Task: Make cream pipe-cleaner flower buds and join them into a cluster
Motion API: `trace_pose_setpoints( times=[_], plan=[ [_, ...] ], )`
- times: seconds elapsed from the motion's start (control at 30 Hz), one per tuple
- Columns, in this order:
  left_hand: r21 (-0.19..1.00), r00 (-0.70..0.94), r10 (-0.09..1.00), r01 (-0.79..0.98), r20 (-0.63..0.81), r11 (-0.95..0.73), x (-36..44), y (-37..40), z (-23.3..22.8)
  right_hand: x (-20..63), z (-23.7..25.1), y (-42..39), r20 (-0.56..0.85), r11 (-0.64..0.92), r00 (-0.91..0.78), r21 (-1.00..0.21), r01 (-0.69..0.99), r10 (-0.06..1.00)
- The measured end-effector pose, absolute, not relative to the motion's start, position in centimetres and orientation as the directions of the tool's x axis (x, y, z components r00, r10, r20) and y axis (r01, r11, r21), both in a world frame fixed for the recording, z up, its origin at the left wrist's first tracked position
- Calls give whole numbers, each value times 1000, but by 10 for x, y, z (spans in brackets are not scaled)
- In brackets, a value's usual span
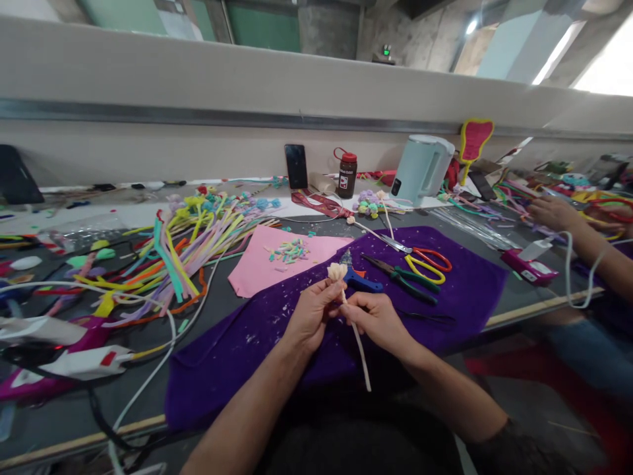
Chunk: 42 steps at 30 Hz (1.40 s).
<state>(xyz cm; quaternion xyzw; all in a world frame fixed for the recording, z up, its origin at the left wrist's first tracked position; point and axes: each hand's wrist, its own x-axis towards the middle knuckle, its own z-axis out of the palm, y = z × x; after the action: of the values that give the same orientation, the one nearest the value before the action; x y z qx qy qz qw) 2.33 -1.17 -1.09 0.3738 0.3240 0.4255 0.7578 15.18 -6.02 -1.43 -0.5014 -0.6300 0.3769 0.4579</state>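
Note:
Over the purple cloth (232, 356), my left hand (312, 313) pinches a cream pipe-cleaner flower (337, 271) just under its bloom. My right hand (373, 320) is closed on the flower's pale stem, whose free end hangs down below the fingers. The bloom points up and away from me. Just behind my hands lies a blue-handled tool (364, 282), partly covered. To its right are green-handled pliers (415, 287) and scissors (429, 265) with red and yellow handles.
Small pastel pieces (289, 252) lie on a pink cloth (247, 264). Left is a heap of coloured pipe cleaners (198, 244), with white cables nearby. A phone (296, 166), bottle (347, 175) and kettle (422, 170) stand behind. Another person's hand (548, 212) is at right.

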Motion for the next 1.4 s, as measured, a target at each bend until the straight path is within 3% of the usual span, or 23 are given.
trace_pose_setpoints(
  times=[0.23, 0.47, 0.63, 1.4],
  plan=[
    [829, 442, 881, -419, -169, 369, 21, -9, -10, 156, -10, -67, 227, 272, -156, -876, 398, 961],
    [882, 420, 896, -353, -147, 311, 22, -11, -11, 155, -15, -51, 197, 198, -23, -968, 154, 980],
    [904, 447, 882, -299, -151, 306, 21, -14, -9, 153, -16, -50, 205, 205, -10, -974, 96, 979],
    [958, 246, 968, -263, -49, 115, 26, -20, -4, 149, -24, -48, 468, 397, 51, -798, 454, 882]
  ],
)
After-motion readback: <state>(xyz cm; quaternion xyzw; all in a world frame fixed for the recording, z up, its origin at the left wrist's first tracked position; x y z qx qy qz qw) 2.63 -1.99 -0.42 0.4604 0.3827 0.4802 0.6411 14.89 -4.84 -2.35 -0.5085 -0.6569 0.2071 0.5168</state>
